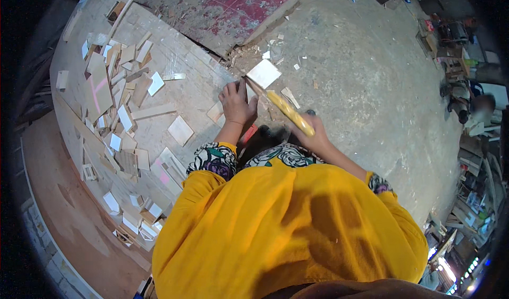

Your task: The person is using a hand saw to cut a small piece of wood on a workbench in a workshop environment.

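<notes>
My right hand (309, 132) is closed round the yellow handle of a handsaw (286, 112). Its narrow blade slants up and to the left, toward the bench edge. Just left of the blade tip, my left hand (237, 105) is closed on a narrow dark strip of wood (242, 90), fingers over its far side and thumb along the right. A pale square board (264, 73) lies beyond the blade; whether it touches the blade, I cannot tell. Another light wooden piece (216, 112) is partly hidden beneath my left wrist.
The wooden workbench (204, 87) spreads to the left, with a heap of wood offcuts (114, 95) on it. A pale square tile (180, 130) lies nearer. Scraps dot the concrete floor (366, 97) ahead. Piled clutter (477, 193) lines the far right.
</notes>
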Demonstrator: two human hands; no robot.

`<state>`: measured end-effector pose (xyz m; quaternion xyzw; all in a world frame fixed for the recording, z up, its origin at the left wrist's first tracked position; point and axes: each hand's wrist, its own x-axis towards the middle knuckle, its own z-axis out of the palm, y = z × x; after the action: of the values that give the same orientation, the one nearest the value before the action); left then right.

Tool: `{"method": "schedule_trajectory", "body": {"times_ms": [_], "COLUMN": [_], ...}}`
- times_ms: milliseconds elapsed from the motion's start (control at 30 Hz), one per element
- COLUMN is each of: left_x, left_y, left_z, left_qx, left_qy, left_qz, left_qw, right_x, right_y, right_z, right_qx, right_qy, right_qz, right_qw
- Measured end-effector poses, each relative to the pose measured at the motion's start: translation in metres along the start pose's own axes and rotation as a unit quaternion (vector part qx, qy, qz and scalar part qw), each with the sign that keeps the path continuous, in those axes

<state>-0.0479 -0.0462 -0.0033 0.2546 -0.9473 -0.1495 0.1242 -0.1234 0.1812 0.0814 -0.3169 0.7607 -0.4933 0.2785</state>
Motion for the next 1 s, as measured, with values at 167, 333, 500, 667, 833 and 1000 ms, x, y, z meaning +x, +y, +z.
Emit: {"method": "schedule_trajectory", "body": {"times_ms": [167,333,500,667,833,1000], "left_x": [-0.002,0.000,0.001,0.001,-0.001,0.003], "left_y": [0.003,0.002,0.001,-0.002,-0.001,0.004], "left_z": [-0.001,0.002,0.000,0.002,-0.004,0.002], "left_qx": [0.004,-0.015,-0.023,-0.046,-0.051,-0.044], "left_qy": [-0.004,0.005,0.025,0.024,0.026,0.028], "left_qz": [-0.002,-0.048,-0.048,-0.046,-0.042,-0.030], "left_qw": [1.000,0.999,0.998,0.998,0.997,0.998], "right_x": [0.044,-0.005,-0.053,-0.047,-0.014,0.077], "right_y": [-0.003,-0.009,-0.033,-0.058,-0.059,-0.034], "right_z": [0.022,-0.008,-0.049,-0.061,-0.049,0.021], "right_qx": [0.000,0.002,0.032,-0.015,-0.064,-0.139], "right_qy": [-0.021,-0.028,-0.028,-0.061,-0.061,-0.053], "right_qz": [0.009,0.005,0.094,0.112,0.067,-0.028], "right_qw": [1.000,1.000,0.995,0.992,0.994,0.988]}}
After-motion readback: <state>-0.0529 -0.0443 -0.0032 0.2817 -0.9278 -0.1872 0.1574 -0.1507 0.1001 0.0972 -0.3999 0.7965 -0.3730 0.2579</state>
